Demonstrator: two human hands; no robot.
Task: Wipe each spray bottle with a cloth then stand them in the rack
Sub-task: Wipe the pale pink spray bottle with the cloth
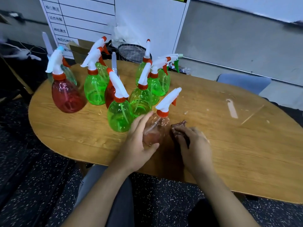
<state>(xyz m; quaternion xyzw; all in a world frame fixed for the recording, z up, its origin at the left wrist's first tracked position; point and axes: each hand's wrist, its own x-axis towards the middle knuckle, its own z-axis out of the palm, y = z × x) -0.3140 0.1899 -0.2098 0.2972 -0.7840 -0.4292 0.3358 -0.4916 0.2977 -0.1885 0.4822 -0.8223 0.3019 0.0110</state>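
Note:
A clear spray bottle [157, 126] with a white trigger head and red collar leans on the wooden table [229, 145] near its front edge. My left hand [139, 141] grips its body from the left. My right hand [193, 145] holds a dark brown cloth [178, 126] pressed against the bottle's right side. Behind stand several more spray bottles: green ones [119, 115], a large red one [67, 95] at the left and another red one [109, 94] half hidden in the group. I see no rack.
A mesh basket [132, 51] and a cardboard box [78, 48] sit behind the table by a white board. A blue chair [244, 81] stands at the far right. The table's right half carries scuff marks. My legs are under the front edge.

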